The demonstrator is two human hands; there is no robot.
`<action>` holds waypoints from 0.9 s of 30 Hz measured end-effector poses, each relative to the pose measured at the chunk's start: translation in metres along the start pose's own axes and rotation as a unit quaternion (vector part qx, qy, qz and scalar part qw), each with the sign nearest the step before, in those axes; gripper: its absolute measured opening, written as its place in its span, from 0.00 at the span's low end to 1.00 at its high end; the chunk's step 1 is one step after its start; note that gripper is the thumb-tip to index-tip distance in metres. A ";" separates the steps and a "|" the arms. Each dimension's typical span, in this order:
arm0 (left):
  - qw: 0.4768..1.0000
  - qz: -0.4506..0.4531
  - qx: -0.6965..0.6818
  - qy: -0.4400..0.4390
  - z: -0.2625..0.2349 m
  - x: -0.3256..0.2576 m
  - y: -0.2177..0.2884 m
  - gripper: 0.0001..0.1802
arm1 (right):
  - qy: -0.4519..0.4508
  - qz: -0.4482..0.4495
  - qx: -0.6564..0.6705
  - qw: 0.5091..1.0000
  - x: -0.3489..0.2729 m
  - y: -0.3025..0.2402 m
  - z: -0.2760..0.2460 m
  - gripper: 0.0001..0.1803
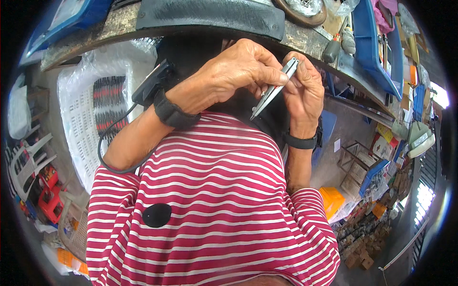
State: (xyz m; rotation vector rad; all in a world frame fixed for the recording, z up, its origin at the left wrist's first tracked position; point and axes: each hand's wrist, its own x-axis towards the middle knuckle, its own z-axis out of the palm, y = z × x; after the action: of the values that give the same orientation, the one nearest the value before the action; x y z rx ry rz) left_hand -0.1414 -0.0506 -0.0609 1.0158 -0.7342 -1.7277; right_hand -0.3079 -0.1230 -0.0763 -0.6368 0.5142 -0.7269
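In front of my chest, both hands hold a slim, pointed silver piece (pixel 273 94) with two long halves lying side by side; it looks like a folding knife handle, but I cannot be sure. My left hand (pixel 241 69) is closed, thumb and fingers pinching the piece's middle. The fingers of my right hand (pixel 304 88) curl closed at its upper end. It tilts, with the narrow end toward my body. A small red mark shows beside my left thumb. My fingers hide part of its surface.
Beyond my hands runs a worn workbench (pixel 114 29) with a dark curved block (pixel 210 18) on its edge. Blue trays (pixel 371 45) stand at both ends. At left, a white plastic basket (pixel 76 117) holds rows of black and red pieces. A cable (pixel 101 143) loops by my left arm.
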 end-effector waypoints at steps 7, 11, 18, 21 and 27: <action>1.000 -0.001 0.017 0.002 0.002 0.003 -0.005 0.13 | -0.015 0.008 0.015 1.000 -0.002 0.002 -0.008 0.14; 1.000 0.005 0.024 -0.003 0.001 0.003 -0.006 0.12 | -0.001 -0.001 0.013 1.000 -0.002 0.005 -0.008 0.14; 0.998 0.004 0.057 0.010 0.002 0.002 0.002 0.14 | 0.031 -0.064 -0.096 0.993 -0.007 0.002 0.010 0.10; 0.998 0.029 0.047 0.022 0.007 -0.002 0.010 0.13 | 0.067 -0.093 -0.182 0.977 -0.008 0.003 0.025 0.08; 0.987 0.064 0.091 0.119 0.018 -0.009 0.024 0.11 | 0.089 -0.129 -0.251 0.955 -0.003 0.000 0.048 0.04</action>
State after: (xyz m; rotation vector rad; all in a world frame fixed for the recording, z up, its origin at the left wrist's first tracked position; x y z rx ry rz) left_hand -0.1455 -0.0506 -0.0294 1.2484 -0.7943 -1.4178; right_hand -0.2800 -0.1038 -0.0427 -1.1349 0.8043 -0.9137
